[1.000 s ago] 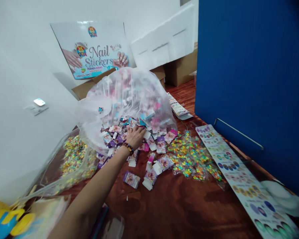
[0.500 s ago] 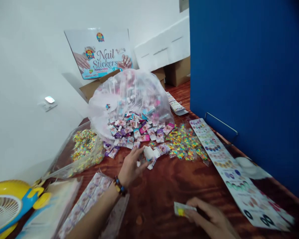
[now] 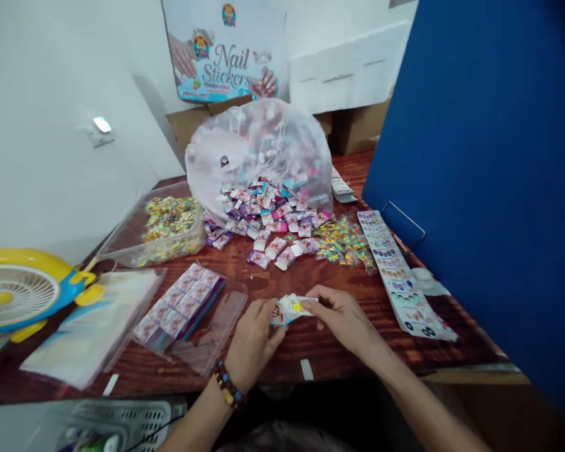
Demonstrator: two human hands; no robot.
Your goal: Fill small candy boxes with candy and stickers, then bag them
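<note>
My left hand, with a beaded bracelet at the wrist, grips a small printed box above the near part of the table. The fingers of my right hand pinch a small clear packet of yellow candy against the box's right end. Whether the packet's tip is inside the box I cannot tell. Beyond my hands, several loose small boxes spill from a big translucent bag. To their right lies a heap of colourful candy packets.
A clear tub with more candy stands left. Nearer are packed boxes, plastic sleeves and a yellow-blue fan. Sticker strips lie right, beside a blue panel. A basket sits below the table's front edge.
My left hand has come back from the pile with a small box in it. My right hand has moved left and brought the candy packet to the box. The view has tilted down.
</note>
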